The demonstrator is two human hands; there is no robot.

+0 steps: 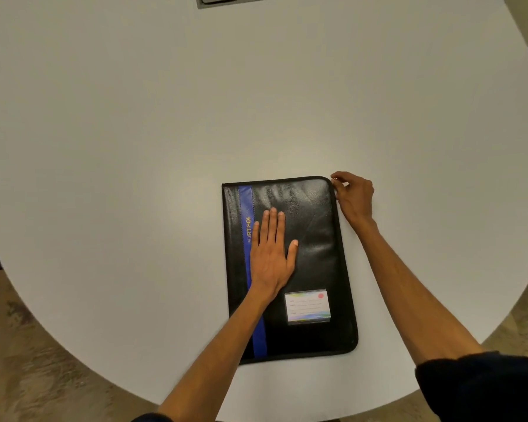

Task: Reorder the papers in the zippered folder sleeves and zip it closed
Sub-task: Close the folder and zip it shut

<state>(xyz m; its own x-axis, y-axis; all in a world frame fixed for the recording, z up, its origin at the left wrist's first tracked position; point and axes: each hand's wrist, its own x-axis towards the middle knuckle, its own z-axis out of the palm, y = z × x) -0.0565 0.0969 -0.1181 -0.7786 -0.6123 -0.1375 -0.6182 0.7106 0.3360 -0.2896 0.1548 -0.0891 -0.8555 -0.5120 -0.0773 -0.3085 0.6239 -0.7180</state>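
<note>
A black zippered folder (314, 239) lies closed and flat on the white table, with a blue stripe down its left side and a small label card (308, 306) near its lower right. My left hand (270, 251) rests flat on the cover, fingers straight and pointing away from me. My right hand (352, 193) is at the folder's far right corner, where its fingertips pinch what looks like the zipper pull (333, 179). No papers are visible.
The round white table (165, 147) spreads wide around the folder. A grey inset panel (226, 0) sits at the table's far edge. Patterned floor shows below the near rim on both sides.
</note>
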